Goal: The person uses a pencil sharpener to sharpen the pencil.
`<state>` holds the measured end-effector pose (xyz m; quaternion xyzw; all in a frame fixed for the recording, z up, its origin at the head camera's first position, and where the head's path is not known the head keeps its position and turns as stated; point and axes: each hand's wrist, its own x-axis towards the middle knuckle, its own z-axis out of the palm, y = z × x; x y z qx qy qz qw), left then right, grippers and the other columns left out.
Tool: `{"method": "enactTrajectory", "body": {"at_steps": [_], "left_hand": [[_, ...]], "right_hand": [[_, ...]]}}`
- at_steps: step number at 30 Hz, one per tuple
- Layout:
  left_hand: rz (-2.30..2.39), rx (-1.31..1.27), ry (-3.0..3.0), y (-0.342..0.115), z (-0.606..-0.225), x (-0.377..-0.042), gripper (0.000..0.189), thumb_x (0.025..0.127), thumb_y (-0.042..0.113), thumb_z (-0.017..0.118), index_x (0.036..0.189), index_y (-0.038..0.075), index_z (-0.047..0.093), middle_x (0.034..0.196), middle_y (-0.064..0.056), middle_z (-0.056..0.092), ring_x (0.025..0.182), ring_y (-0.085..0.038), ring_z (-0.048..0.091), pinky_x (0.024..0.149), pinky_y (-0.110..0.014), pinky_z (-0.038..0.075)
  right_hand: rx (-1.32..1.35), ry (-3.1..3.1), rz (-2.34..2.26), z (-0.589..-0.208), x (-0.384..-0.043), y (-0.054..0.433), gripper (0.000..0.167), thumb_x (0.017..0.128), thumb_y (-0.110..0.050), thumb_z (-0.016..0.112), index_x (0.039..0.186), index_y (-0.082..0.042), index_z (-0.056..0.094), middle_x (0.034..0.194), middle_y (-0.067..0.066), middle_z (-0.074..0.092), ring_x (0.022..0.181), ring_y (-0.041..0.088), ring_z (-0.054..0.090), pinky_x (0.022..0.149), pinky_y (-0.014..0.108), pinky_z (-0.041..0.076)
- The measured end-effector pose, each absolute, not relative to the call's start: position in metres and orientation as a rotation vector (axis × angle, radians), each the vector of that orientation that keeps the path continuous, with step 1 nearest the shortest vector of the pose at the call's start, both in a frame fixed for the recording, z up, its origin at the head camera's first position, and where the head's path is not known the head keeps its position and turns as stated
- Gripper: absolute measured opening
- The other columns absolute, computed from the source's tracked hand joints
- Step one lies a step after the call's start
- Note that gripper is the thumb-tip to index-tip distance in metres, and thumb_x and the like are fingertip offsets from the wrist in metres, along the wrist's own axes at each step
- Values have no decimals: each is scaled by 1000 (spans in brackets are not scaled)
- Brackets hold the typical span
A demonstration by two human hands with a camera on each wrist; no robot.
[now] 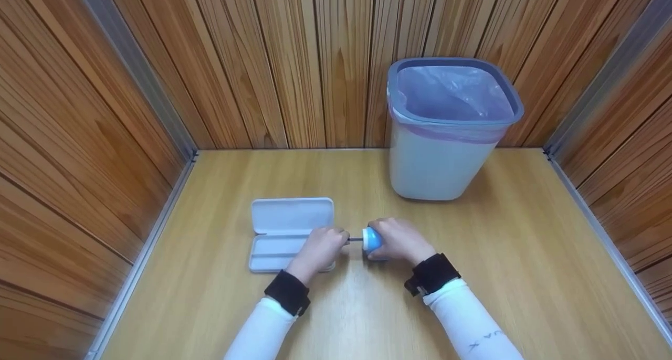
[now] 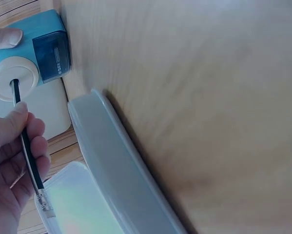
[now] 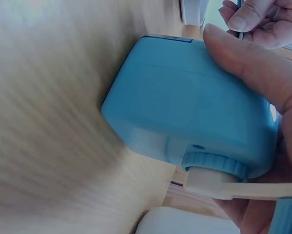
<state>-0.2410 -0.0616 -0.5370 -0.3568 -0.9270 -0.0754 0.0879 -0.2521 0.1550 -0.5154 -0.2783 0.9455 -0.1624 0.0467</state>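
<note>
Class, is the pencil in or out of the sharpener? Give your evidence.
In: the left wrist view shows the pencil running into the blue sharpener, its tip hidden, while the left hand pinches it.

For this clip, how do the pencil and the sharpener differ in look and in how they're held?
The pencil is slim and dark; the sharpener is bulky and blue.
The left hand pinches the pencil, while the right hand grips the sharpener.
The pencil is partly inserted; the sharpener receives it.
Shared: each is held in one hand.
</note>
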Motion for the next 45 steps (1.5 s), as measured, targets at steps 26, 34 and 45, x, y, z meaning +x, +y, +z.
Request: {"method": "enactTrajectory", "body": {"at_steps": [26,34,45], "left_hand": [[-273,-977,-2739,-78,-534,-237,10,91,17,70,88,8,71,77,-3,67,67,-20,64,61,-33,54],[-359,-955,-2721,-80,-531,-234,24,87,13,72,108,2,69,95,-9,68,85,-23,65,75,-35,56],[-289,-970,-2721,-48,-518,-222,42,94,21,61,132,2,58,129,-14,59,119,-27,56,103,-42,44]], "right_hand": [[-771,2829,-556,-507,-240,151,84,78,-36,84,146,-5,44,141,18,50,128,35,47,105,52,40],[-641,2816,-607,-483,-225,173,85,78,-26,85,148,-5,42,143,19,48,131,37,45,107,55,37],[-529,2804,-594,-477,-213,184,33,83,-11,79,113,-3,70,98,10,70,82,22,64,73,40,56]]}}
